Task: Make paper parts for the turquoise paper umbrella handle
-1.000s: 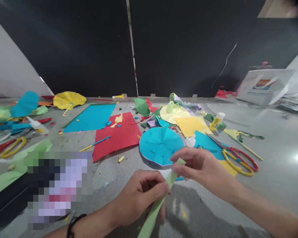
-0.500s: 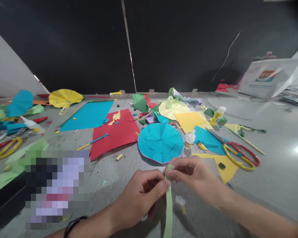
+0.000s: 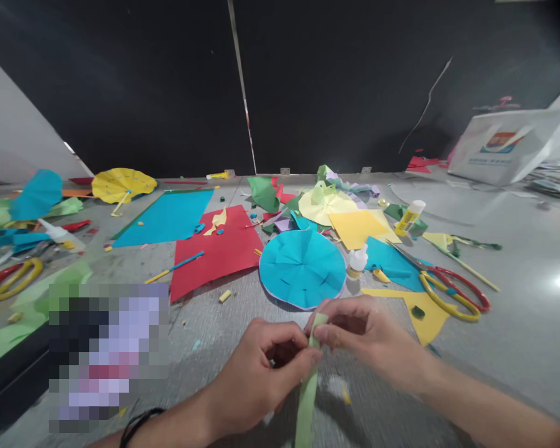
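head view | light green paper strip [image 3: 307, 392] pinched at its top end between left hand [image 3: 261, 376] and right hand [image 3: 368, 333], fingers of both clamped on it, strip hanging down toward camera | held above grey table [image 3: 518, 323], just in front of blue paper disc [image 3: 302, 269] | scissors [image 3: 448, 289] seen to the right, glue bottle [image 3: 357, 261] beside disc

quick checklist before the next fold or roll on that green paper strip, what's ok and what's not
1. Left hand pinches the green strip: ok.
2. Right hand pinches the strip's top end: ok.
3. Strip hangs free below the hands: ok.
4. Glue bottle upright beside the blue paper circle: ok.
5. Scissors lie apart from both hands: ok.
6. Strip's top edge lined up square: cannot tell.
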Demonstrator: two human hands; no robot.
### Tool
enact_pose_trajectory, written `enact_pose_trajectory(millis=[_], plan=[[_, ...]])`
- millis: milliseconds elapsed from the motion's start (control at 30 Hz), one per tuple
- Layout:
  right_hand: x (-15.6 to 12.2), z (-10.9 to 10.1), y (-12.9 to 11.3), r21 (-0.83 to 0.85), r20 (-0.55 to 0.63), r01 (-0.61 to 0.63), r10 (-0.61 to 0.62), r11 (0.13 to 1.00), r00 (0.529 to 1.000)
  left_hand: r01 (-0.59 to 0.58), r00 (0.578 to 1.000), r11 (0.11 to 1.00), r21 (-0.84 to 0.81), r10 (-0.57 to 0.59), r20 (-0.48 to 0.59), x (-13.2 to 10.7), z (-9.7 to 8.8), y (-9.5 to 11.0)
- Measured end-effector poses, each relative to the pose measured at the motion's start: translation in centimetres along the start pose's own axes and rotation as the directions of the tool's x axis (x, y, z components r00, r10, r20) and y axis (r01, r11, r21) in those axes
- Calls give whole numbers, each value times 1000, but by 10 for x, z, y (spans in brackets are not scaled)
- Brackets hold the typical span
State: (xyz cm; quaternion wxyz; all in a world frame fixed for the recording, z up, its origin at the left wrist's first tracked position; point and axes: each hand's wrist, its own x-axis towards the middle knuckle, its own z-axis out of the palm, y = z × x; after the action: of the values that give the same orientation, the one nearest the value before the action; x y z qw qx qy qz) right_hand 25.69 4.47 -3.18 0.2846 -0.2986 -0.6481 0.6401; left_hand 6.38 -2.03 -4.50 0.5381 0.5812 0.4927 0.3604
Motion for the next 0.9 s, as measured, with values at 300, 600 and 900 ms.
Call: enact_pose_trajectory(millis=[300, 600, 900], plan=[[-2, -1, 4, 22, 3, 33, -33, 999, 999, -51, 998, 998, 39, 52, -26, 1, 0, -2], [-2, 0, 3, 37, -9, 89, -88, 995, 996, -28, 1000, 999, -28, 28, -8, -3, -1, -1], [-1, 4, 2, 75, -13, 58, -57, 995, 998, -79, 996, 997, 11, 79, -49, -3, -2, -1]])
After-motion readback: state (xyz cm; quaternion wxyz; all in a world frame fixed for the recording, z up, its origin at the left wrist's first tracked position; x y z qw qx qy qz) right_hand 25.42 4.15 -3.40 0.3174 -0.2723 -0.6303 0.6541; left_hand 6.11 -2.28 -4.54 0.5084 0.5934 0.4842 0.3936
